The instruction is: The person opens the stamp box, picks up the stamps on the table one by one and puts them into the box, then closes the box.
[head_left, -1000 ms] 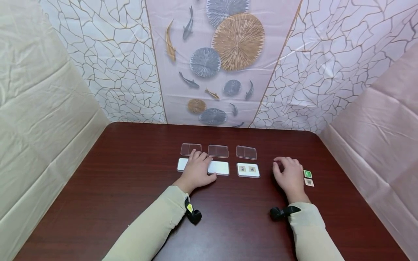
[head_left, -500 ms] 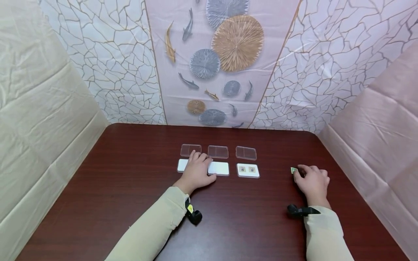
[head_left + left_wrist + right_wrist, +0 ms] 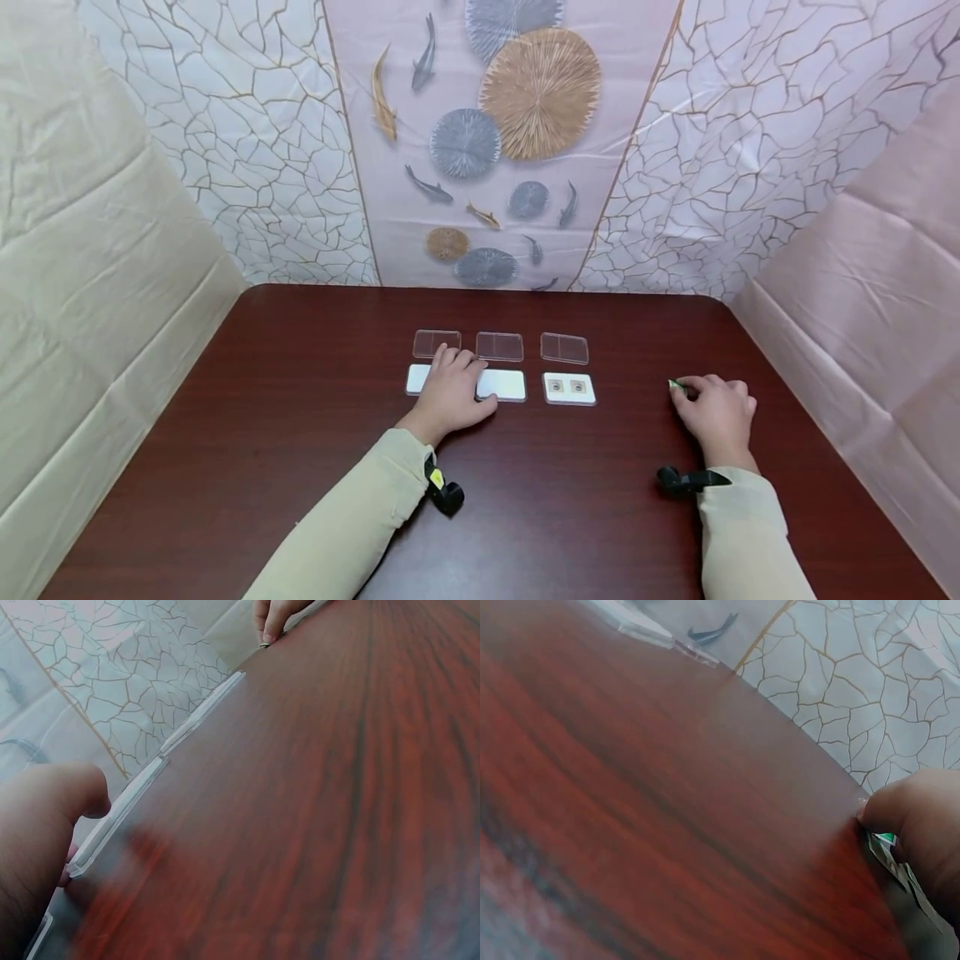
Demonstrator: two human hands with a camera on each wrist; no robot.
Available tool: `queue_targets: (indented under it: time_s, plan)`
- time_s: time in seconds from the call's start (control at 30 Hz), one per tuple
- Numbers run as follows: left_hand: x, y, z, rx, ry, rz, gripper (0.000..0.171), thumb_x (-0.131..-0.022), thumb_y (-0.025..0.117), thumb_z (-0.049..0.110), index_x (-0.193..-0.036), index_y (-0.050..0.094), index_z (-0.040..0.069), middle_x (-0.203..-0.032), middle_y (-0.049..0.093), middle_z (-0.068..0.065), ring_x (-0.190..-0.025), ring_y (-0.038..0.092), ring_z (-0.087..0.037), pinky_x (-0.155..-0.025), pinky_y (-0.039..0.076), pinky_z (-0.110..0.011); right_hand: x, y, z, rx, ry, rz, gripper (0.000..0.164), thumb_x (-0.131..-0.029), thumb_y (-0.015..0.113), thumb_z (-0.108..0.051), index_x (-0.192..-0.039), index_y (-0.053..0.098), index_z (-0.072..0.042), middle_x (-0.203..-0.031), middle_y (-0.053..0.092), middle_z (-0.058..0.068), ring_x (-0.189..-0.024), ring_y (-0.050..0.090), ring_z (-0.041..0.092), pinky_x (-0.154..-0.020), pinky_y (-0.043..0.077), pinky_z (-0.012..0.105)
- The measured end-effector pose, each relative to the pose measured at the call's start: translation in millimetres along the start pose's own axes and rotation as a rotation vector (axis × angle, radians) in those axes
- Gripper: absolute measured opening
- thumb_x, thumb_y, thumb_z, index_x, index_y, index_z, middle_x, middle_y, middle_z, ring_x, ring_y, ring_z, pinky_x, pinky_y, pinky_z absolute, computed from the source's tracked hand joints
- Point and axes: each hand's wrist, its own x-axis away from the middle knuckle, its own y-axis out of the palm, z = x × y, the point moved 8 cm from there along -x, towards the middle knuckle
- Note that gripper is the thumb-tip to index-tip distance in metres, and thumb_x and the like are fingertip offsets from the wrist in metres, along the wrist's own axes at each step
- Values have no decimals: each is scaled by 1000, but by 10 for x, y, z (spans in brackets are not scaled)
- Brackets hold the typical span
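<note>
Showing narrower than before, the green card (image 3: 677, 386)

No words, brand or number can be read in any view. The white case (image 3: 567, 389) right of centre in the head view bears two small square prints (image 3: 555, 386) side by side, each with a dark mark too small to make out. On the black wrist strap (image 3: 448, 498) low in the middle sits a yellow patch (image 3: 437, 478); any marking there is too small to tell. Farther right, a green-faced piece (image 3: 675, 384) at the right hand (image 3: 718, 417) is mostly covered.
</note>
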Motion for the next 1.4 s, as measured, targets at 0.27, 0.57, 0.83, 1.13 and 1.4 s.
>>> queue_targets:
  time_s: [0.27, 0.57, 0.83, 1.13, 1.4]
  plan:
    - [21, -12, -17, 13, 3, 26, 61, -86, 60, 49, -135, 64, 12, -122, 61, -6, -120, 47, -29, -121, 17, -53, -20, -1, -6, -48, 6, 26, 29, -96, 62, -24, -115, 71, -4, -112, 66, 25, -105, 43, 48, -86, 27, 62]
    - [34, 2, -72, -12, -7, 13, 66, -82, 62, 54, -136, 64, 16, -125, 60, -4, -120, 46, -28, -120, 18, -52, -13, 3, 44, -205, 118, 75, 30, -98, 60, -18, -123, 66, -3, -99, 69, 19, -108, 45, 47, -97, 25, 61]
    - [53, -7, -79, 16, 0, 12, 63, -82, 64, 47, -135, 64, 14, -126, 60, -6, -120, 46, -31, -120, 18, -54, -13, -41, -136, -283, 80, 192, 23, -96, 61, -16, -115, 69, -5, -95, 68, 16, -101, 49, 41, -95, 27, 56]
    - [36, -17, -85, -2, -20, 14, 64, -82, 65, 48, -136, 64, 14, -125, 58, -7, -121, 45, -31, -120, 18, -55, -23, 50, -505, -371, 17, 242, 19, -94, 63, -14, -109, 71, -7, -90, 68, 14, -98, 52, 38, -92, 34, 55]
    - [41, -2, -92, 5, -46, -28, 65, -84, 64, 49, -139, 61, 14, -127, 57, -7, -123, 43, -31, -120, 15, -55, -7, 204, -782, -446, 36, 228, 17, -95, 64, -19, -108, 72, -10, -91, 69, 12, -98, 54, 33, -85, 39, 49]
